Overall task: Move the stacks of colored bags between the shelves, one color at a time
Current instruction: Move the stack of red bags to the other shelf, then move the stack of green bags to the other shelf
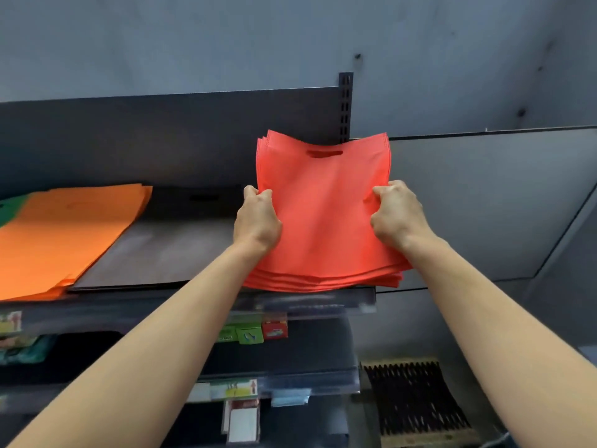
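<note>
A stack of red bags (324, 215) with a cut-out handle slot hangs tilted over the right end of the top shelf (307, 302). My left hand (258, 221) grips its left edge and my right hand (395, 215) grips its right edge, thumbs on top. The near edge of the stack lies at the shelf's front lip. To the left on the same shelf lie a stack of black bags (168, 244), then a stack of orange bags (64, 234), and a green stack (13, 205) at the frame's left edge.
A dark back panel and slotted upright (345, 105) stand behind the shelf. Lower shelves hold small green and red boxes (255, 333) and price labels. A grey wall panel is to the right, a dark mesh mat (416, 399) below right.
</note>
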{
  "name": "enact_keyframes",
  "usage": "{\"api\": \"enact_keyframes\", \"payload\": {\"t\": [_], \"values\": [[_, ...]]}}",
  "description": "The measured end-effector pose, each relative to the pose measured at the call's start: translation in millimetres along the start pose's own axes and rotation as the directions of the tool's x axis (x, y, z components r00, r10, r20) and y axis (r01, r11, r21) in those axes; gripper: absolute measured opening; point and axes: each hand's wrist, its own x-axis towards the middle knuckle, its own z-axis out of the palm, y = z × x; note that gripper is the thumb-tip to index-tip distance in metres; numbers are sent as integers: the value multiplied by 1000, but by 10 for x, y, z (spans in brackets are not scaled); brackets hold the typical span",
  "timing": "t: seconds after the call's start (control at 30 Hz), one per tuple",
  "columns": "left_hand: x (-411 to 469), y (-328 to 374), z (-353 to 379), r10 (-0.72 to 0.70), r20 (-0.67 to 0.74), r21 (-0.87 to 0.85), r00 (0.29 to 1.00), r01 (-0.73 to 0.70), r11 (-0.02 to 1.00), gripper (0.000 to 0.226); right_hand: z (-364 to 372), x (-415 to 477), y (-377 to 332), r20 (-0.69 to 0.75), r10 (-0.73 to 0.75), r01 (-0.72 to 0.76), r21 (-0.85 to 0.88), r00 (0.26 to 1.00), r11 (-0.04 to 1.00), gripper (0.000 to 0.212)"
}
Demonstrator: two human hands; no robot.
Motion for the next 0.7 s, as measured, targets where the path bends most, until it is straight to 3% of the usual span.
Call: {"api": "enact_keyframes", "payload": {"t": [0.07,0.3,0.47,0.6,0.7], "values": [[100,-120,78,-1,75,33,997,-1,999,37,144,62,-15,25,26,-25,-21,999,999,16],[264,-357,243,-4,250,120,968,-27,992,38,403,159,59,30,118,-115,-86,993,990,44],[306,-238,211,46,208,295,977,-107,949,22,350,109,66,-69,91,-98,-106,993,989,41],[247,246,196,275,108,104,955,-286,952,30,76,-6,73,-191,-7,-19,-132,982,991,36],[108,785,246,463,-16,-62,886,-463,884,32,-256,-213,205,-296,-48,-17,-212,954,977,33]]}}
